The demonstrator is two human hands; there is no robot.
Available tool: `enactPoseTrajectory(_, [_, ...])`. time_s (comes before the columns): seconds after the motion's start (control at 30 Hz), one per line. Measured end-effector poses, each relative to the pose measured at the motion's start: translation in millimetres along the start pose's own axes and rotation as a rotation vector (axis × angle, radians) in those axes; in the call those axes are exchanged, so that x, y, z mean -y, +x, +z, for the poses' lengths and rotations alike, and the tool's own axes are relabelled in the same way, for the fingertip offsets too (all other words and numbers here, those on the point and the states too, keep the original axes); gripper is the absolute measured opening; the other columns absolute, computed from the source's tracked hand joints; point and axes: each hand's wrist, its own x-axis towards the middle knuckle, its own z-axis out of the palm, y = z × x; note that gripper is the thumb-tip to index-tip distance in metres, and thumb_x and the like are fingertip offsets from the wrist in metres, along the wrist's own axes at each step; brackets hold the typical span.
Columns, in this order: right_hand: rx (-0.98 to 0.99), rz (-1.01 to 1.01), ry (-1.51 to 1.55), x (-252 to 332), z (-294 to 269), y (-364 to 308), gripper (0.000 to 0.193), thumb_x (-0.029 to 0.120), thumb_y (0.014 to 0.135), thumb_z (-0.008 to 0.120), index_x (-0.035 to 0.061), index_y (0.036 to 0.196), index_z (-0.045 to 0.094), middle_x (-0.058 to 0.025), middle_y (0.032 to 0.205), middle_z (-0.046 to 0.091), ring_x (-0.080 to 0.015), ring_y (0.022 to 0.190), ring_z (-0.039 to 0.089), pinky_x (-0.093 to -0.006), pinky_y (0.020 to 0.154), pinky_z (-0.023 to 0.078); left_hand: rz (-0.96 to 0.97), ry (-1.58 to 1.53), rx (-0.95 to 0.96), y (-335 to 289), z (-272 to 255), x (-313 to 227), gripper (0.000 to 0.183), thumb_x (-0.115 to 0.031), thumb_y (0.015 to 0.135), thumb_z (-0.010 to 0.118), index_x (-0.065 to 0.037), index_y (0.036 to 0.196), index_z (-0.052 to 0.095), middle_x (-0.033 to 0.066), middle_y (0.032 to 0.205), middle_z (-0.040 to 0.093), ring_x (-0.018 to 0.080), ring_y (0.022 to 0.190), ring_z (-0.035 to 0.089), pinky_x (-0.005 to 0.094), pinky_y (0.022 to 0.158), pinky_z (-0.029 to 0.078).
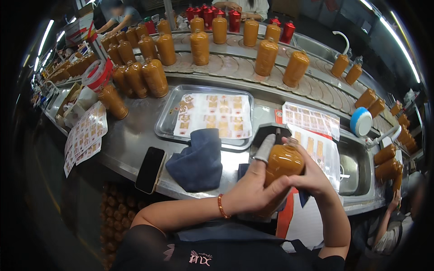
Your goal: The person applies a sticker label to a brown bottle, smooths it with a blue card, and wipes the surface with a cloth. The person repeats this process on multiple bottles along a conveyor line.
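Observation:
A glossy amber-brown bottle is held tilted between both my hands, its clear neck pointing up and away. My left hand is closed on its left side, with a pale finger cover on one finger. My right hand grips the bottle from the right. Just beyond it sits a dark flat object, partly covered by my left fingers. A folded blue cloth lies left of my hands. Behind the cloth, a metal tray holds a sheet of gold and red decals.
A black phone lies at the counter's front edge. More decal sheets lie at right, beside a sink. Several brown bottles stand at left, others on a curved conveyor. Red bottles and other people are beyond it.

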Motion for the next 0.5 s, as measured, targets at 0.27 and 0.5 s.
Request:
enactPoseTrajectory(0.27, [-0.446, -0.47, -0.245, 76, -39, -21, 0.118, 0.043, 0.06, 0.095, -0.0031, 0.152, 0.038, -0.0184, 0.146, 0.051, -0.0323, 0.13, 0.057, -0.0415, 0.115, 0.043, 0.411, 0.161, -0.12, 108, -65, -40, 0.11, -0.07, 0.093, 0.059, 0.008, 0.158, 0.016, 0.0341, 0.157, 0.022, 0.0485, 0.149, 0.022, 0.0542, 0.123, 0.022])
enactPoseTrajectory(0.5, [-0.604, -0.525, -0.604, 104, -114, 121, 0.096, 0.039, 0.078, 0.087, -0.0009, 0.151, 0.04, -0.0174, 0.134, 0.062, -0.0255, 0.122, 0.062, -0.0362, 0.105, 0.048, 0.085, 0.887, -0.734, 287, -254, 95, 0.128, -0.066, 0.072, 0.084, 0.007, 0.158, 0.023, 0.0311, 0.155, 0.029, 0.0425, 0.145, 0.034, 0.0467, 0.123, 0.028])
